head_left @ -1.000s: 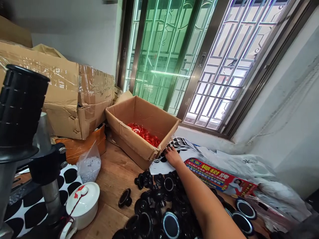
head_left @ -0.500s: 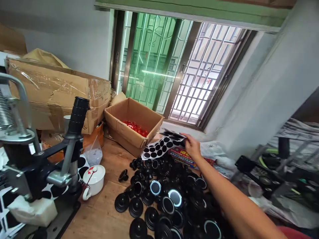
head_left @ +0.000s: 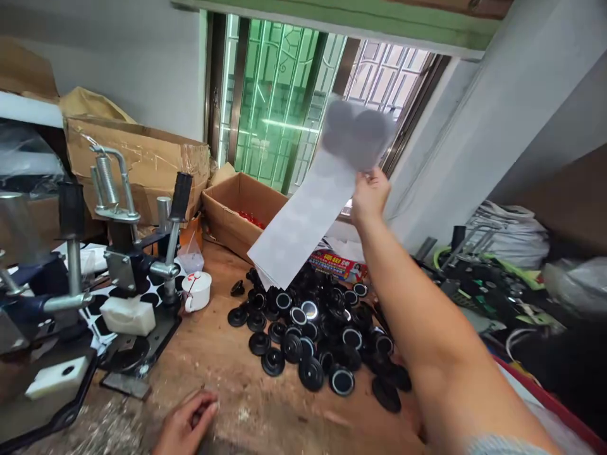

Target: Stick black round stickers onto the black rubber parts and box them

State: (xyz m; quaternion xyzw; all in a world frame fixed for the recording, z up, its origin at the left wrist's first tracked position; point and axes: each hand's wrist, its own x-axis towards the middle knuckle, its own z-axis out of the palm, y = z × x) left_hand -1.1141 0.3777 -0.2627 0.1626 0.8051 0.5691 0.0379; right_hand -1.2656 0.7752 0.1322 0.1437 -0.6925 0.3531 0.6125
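Observation:
My right hand (head_left: 372,196) is raised before the window, closed on a sheet of round stickers (head_left: 303,212). The sheet's white back faces me, and its top end is blurred, with large grey circles showing. More than one layer shows at its lower corner. Low at the front, my left hand (head_left: 187,423) rests by the table, loosely curled with a gap between thumb and fingers; I see nothing in it. Below the sheet lies a heap of black round knob-like parts (head_left: 310,373), some with shiny silver rings.
Two hand presses (head_left: 165,272) with black handles stand at left, with white blocks (head_left: 128,315) on them. A lidded white cup (head_left: 196,291) sits beside them. Behind is an open cardboard box (head_left: 227,212) of red pieces. A colourful printed box (head_left: 336,266) lies behind the heap.
My right hand has lifted the sticker sheet up from behind the heap, and its white back now shows. My left hand has come into view at the bottom. The view has shifted, showing more of the presses.

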